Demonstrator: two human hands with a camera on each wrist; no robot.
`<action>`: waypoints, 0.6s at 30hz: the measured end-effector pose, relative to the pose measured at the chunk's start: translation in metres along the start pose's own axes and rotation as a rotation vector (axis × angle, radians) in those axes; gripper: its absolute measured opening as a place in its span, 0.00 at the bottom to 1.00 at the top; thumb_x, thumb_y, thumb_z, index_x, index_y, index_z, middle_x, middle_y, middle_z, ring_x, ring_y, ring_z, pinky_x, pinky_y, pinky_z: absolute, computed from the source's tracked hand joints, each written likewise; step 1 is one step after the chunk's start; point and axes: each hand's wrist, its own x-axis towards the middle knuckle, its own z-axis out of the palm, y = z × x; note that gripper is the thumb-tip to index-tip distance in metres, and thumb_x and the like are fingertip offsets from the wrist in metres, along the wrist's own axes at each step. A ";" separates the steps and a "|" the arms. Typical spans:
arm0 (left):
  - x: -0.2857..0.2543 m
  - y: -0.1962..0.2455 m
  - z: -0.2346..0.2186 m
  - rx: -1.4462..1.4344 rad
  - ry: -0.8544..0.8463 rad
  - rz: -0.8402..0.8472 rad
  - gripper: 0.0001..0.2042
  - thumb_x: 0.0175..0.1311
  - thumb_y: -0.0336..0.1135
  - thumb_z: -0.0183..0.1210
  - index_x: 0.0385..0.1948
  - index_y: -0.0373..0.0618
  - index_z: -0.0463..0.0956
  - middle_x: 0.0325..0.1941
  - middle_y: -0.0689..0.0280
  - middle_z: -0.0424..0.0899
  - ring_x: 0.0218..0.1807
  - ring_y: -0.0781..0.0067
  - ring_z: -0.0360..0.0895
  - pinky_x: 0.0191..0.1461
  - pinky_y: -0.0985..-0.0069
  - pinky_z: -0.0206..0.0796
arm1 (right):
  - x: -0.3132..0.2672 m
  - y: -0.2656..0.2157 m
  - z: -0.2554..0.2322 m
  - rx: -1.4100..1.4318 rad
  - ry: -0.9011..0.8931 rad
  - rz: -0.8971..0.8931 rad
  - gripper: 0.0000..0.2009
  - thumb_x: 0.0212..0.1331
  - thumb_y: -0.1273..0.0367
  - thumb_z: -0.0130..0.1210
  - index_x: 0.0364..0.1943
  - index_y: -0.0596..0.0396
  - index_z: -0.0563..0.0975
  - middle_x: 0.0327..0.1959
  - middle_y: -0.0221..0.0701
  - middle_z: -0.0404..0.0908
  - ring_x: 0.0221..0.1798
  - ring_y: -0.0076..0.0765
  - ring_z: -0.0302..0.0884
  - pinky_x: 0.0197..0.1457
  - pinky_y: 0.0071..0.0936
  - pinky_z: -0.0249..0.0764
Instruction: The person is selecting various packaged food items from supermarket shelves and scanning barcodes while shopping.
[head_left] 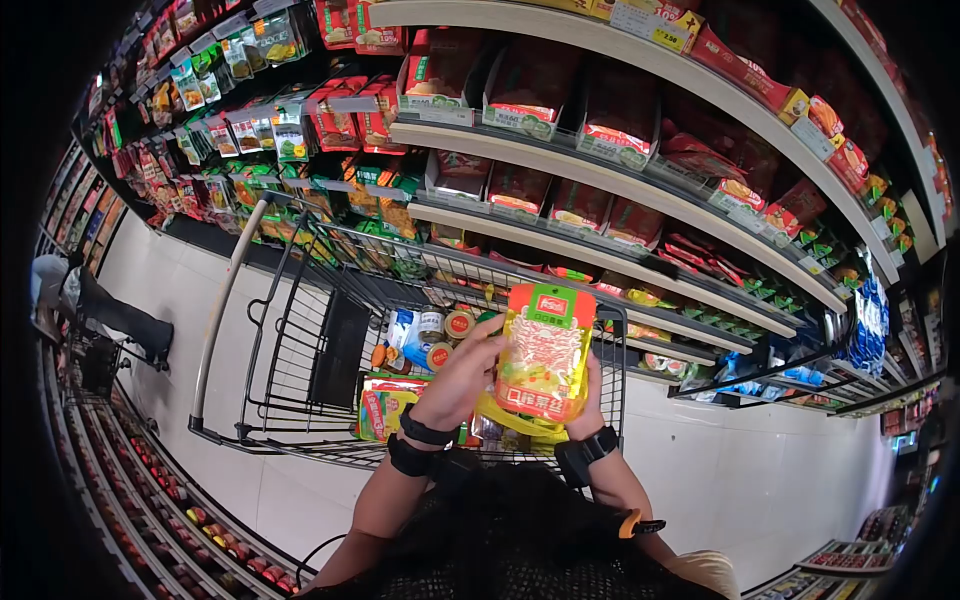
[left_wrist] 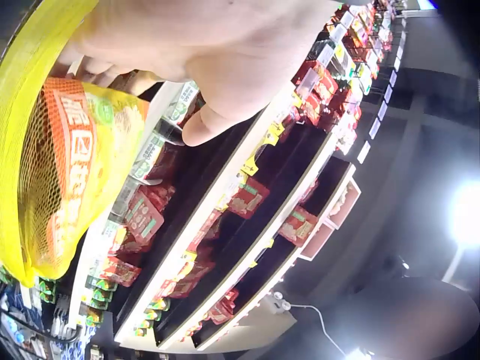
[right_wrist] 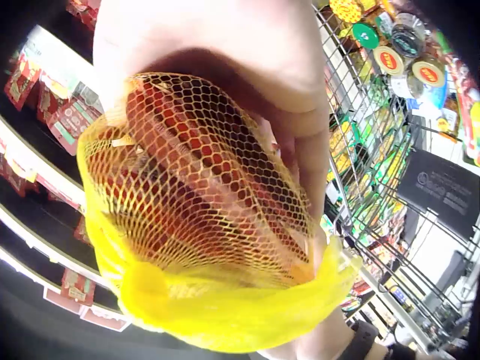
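A yellow net bag (right_wrist: 217,172) of printed pouches is held up over the shopping cart (head_left: 330,300). Its front pouch (head_left: 545,350), red, yellow and green, faces the head camera. My right hand (head_left: 592,395) grips the bag from its right side; the right wrist view shows the palm and fingers round the net, with the gathered yellow plastic end hanging loose. At the bag's left edge my left hand (head_left: 465,375) touches the pouch with its fingertips. In the left wrist view that hand's thumb stands away from the bag, and part of the fingers is hidden behind the packaging.
Lidded jars (head_left: 460,323) and a red-green packet (head_left: 385,405) lie in the cart. Shelves (head_left: 560,155) of red packets run along the far side, with hanging pouches (head_left: 240,60) at left. Another person's leg (head_left: 125,315) shows at far left on the pale floor.
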 end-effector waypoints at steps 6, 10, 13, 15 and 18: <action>0.001 0.001 0.005 -0.058 -0.090 -0.015 0.24 0.67 0.36 0.41 0.64 0.40 0.52 0.65 0.60 0.62 0.64 0.69 0.62 0.65 0.70 0.54 | 0.001 -0.006 -0.020 0.142 -0.152 0.019 0.31 0.62 0.48 0.42 0.63 0.53 0.61 0.62 0.42 0.66 0.61 0.48 0.67 0.64 0.47 0.63; 0.003 0.000 0.007 -0.065 -0.124 0.007 0.26 0.66 0.37 0.42 0.65 0.38 0.51 0.66 0.59 0.61 0.66 0.68 0.60 0.67 0.69 0.51 | 0.004 -0.006 -0.029 0.030 -0.076 0.010 0.32 0.62 0.46 0.40 0.63 0.52 0.61 0.62 0.41 0.66 0.62 0.46 0.66 0.65 0.47 0.62; 0.002 -0.001 0.007 -0.093 -0.114 -0.022 0.26 0.66 0.38 0.43 0.65 0.38 0.51 0.66 0.59 0.60 0.67 0.68 0.58 0.68 0.69 0.49 | 0.000 -0.006 -0.030 0.113 -0.097 0.017 0.30 0.62 0.49 0.41 0.63 0.53 0.61 0.62 0.41 0.66 0.61 0.46 0.67 0.64 0.47 0.63; 0.003 -0.004 0.008 -0.088 -0.124 -0.027 0.26 0.66 0.38 0.43 0.65 0.38 0.51 0.67 0.59 0.60 0.67 0.68 0.58 0.68 0.68 0.48 | -0.001 -0.007 -0.030 0.154 -0.149 0.025 0.31 0.62 0.47 0.41 0.63 0.52 0.61 0.62 0.41 0.66 0.61 0.46 0.67 0.64 0.47 0.63; 0.006 -0.008 0.008 -0.062 -0.144 -0.032 0.26 0.66 0.37 0.43 0.65 0.39 0.51 0.67 0.60 0.59 0.67 0.68 0.57 0.68 0.68 0.48 | -0.004 -0.007 -0.028 0.167 -0.161 0.025 0.32 0.60 0.45 0.41 0.63 0.52 0.62 0.62 0.40 0.67 0.61 0.46 0.67 0.64 0.46 0.63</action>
